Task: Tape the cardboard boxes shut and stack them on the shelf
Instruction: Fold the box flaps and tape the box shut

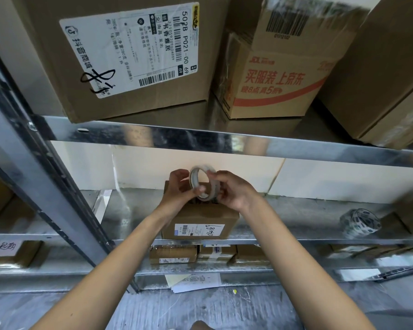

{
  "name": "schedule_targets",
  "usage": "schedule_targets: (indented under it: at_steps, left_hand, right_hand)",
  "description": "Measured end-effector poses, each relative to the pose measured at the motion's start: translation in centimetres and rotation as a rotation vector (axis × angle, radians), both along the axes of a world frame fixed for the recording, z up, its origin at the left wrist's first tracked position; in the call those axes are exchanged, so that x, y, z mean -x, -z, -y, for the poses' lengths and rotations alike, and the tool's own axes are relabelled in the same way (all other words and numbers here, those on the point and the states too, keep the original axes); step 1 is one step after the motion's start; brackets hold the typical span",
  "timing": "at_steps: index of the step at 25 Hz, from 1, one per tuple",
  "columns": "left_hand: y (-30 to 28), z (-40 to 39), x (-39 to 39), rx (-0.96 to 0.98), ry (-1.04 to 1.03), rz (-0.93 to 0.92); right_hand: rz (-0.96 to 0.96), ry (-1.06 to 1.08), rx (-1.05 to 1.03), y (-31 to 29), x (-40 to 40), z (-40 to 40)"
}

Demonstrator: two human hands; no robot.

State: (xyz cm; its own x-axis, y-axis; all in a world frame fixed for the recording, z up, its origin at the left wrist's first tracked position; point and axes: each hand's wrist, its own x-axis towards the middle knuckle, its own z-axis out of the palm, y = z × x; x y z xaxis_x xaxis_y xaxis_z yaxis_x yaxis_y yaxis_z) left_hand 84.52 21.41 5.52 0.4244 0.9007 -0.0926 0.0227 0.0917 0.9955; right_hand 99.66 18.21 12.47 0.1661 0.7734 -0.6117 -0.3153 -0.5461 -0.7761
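Both my hands, left [177, 186] and right [234, 189], pinch the tape roll [204, 184] above the small box [200, 217]; next I likely find the tape's end.

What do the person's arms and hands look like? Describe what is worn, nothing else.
Both forearms are bare up to the frame's bottom edge: no sleeves show. The left hand and right hand wear no gloves. No watch, bracelet or ring shows on the wrists or on the fingers in view.
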Motion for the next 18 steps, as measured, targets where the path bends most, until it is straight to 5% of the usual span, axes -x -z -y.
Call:
schedule_targets:
  at_steps: [2,5,10,14,18]
  left_hand:
    - [0.0,0.2,-0.3,-0.080,0.097,-0.113]
    - [0.3,0.1,-0.7,-0.154,0.105,-0.210]
    - [0.7,-0.1,-0.8,-0.184,0.134,-0.273]
    - [1.0,0.3,-1.3,-0.155,0.080,-0.257]
    - [0.6,0.5,-1.4,-0.150,0.089,-0.368]
  right_hand:
    - [-0.290,0.080,0.033,0.5,0.5,0.6]
    - [-0.178,0.065,-0.068,0.6,1.0,0.8]
    - [0.808,0.138,-0.436,0.7,0.5,1.2]
    - [1.397,-0.195,-0.615,1.8,2.0,2.1]
    - [1.573,-0.243,-0.606,2.8,3.3,2.4]
